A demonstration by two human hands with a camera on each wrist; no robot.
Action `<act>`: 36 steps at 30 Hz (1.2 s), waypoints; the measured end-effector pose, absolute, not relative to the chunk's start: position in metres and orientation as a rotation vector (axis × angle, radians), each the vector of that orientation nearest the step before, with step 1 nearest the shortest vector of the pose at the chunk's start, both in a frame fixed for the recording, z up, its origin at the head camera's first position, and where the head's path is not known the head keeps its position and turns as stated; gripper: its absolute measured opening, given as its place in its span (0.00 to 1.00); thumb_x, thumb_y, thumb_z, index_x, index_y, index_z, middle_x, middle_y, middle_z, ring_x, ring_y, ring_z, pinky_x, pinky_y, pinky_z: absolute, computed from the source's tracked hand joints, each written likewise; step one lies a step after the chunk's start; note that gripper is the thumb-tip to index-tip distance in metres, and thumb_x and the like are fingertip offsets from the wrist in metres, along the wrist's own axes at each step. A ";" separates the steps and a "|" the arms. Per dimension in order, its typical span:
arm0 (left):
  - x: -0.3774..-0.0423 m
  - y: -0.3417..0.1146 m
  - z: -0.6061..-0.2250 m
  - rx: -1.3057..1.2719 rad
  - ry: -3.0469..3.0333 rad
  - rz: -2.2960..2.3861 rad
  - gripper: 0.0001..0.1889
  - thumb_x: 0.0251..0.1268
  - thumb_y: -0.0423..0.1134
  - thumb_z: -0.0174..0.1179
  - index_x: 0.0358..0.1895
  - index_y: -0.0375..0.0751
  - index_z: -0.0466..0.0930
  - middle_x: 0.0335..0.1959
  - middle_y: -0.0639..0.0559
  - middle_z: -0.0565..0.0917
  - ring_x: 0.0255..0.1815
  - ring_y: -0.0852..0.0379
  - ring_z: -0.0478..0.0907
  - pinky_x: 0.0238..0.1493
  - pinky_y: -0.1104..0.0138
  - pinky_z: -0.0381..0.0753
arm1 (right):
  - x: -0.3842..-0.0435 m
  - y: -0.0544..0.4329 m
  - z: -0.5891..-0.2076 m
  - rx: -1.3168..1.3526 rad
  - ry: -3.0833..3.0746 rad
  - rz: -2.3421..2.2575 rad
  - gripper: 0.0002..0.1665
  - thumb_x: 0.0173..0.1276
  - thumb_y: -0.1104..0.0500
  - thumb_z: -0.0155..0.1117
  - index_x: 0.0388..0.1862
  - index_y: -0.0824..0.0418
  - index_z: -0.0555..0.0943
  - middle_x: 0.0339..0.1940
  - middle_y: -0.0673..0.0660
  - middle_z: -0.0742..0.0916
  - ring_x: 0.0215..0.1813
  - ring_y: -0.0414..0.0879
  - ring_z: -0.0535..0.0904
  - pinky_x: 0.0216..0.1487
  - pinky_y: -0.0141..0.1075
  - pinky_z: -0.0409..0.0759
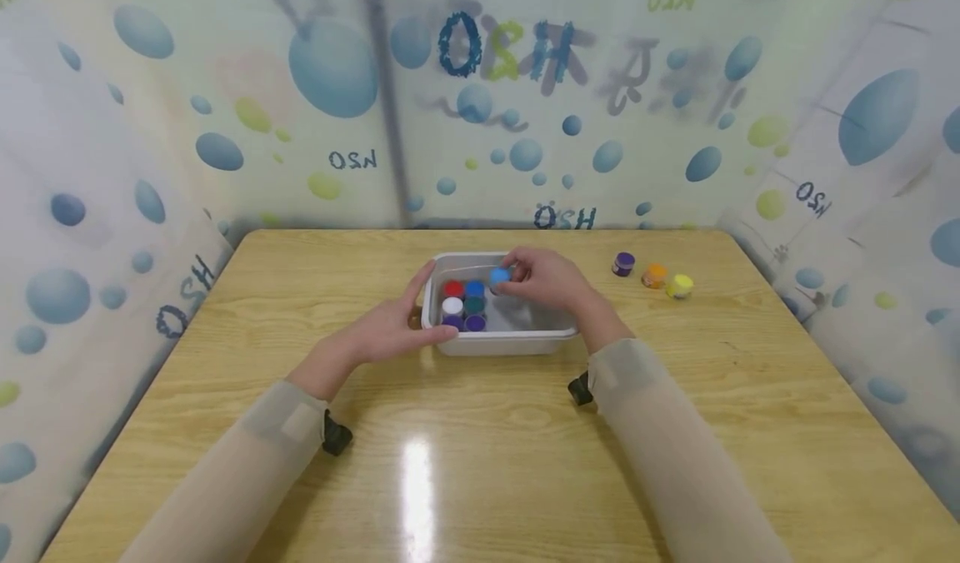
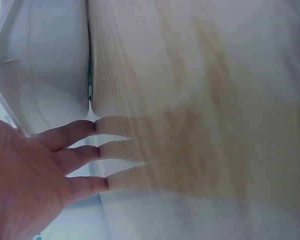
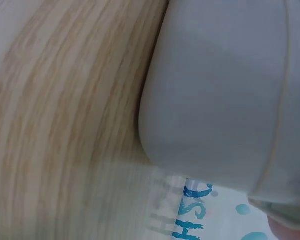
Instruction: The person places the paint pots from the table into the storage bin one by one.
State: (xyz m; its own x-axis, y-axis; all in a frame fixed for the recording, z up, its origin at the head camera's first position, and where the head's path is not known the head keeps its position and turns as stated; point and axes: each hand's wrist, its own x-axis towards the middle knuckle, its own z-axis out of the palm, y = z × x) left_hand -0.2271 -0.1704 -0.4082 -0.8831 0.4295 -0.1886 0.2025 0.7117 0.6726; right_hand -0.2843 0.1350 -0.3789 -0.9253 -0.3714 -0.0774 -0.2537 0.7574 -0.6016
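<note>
Pinching a light-blue-lidded jar [image 1: 499,276] at the frame's center, the right grip [image 1: 549,278] is nearly closed over the white tray [image 1: 510,346]; the left grip [image 1: 384,330] (spread wide, fairly straight) touches the tray's left end.

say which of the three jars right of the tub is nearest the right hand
The leftmost, purple jar; the orange jar and yellow jar sit farther from the right hand.

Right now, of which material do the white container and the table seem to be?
White container: probably plastic, smooth and softly shiny, with rounded corners. Table: wood or wood-look laminate, glossy; it shows grain and a bright reflection.
</note>
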 end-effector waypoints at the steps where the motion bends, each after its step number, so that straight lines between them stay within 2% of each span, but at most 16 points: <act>1: -0.227 -0.171 -0.408 0.494 2.589 0.958 0.64 0.68 0.79 0.63 0.90 0.72 0.21 0.83 0.32 0.72 0.78 0.32 0.77 0.77 0.36 0.75 | -0.284 0.134 -0.379 -0.499 2.772 -0.857 0.22 0.76 0.42 0.75 0.62 0.48 0.86 0.47 0.52 0.90 0.49 0.51 0.83 0.53 0.45 0.81; 4: -0.226 -0.171 -0.408 0.491 2.593 0.949 0.64 0.68 0.79 0.62 0.90 0.72 0.21 0.82 0.32 0.72 0.78 0.32 0.77 0.77 0.37 0.75 | -0.285 0.132 -0.379 -0.513 2.792 -0.739 0.24 0.76 0.41 0.74 0.65 0.47 0.85 0.49 0.51 0.91 0.50 0.50 0.84 0.55 0.46 0.82; 14: -0.228 -0.171 -0.409 0.483 2.606 0.938 0.65 0.66 0.81 0.62 0.90 0.73 0.21 0.82 0.32 0.73 0.77 0.33 0.77 0.77 0.36 0.75 | -0.288 0.129 -0.385 -0.584 2.814 -0.609 0.20 0.78 0.43 0.73 0.64 0.45 0.86 0.45 0.48 0.91 0.46 0.47 0.85 0.53 0.45 0.84; 24: -0.227 -0.170 -0.408 0.473 2.604 0.950 0.65 0.64 0.82 0.62 0.89 0.76 0.21 0.82 0.32 0.73 0.77 0.32 0.77 0.77 0.36 0.75 | -0.285 0.127 -0.383 -0.590 2.802 -0.548 0.20 0.80 0.46 0.72 0.68 0.42 0.86 0.49 0.48 0.90 0.51 0.48 0.85 0.59 0.47 0.85; 36: -0.230 -0.172 -0.411 0.505 2.600 0.947 0.64 0.67 0.80 0.61 0.90 0.73 0.21 0.81 0.33 0.74 0.76 0.35 0.78 0.77 0.37 0.75 | -0.285 0.125 -0.382 -0.592 2.809 -0.472 0.22 0.82 0.47 0.69 0.72 0.41 0.84 0.53 0.49 0.91 0.55 0.49 0.86 0.65 0.50 0.84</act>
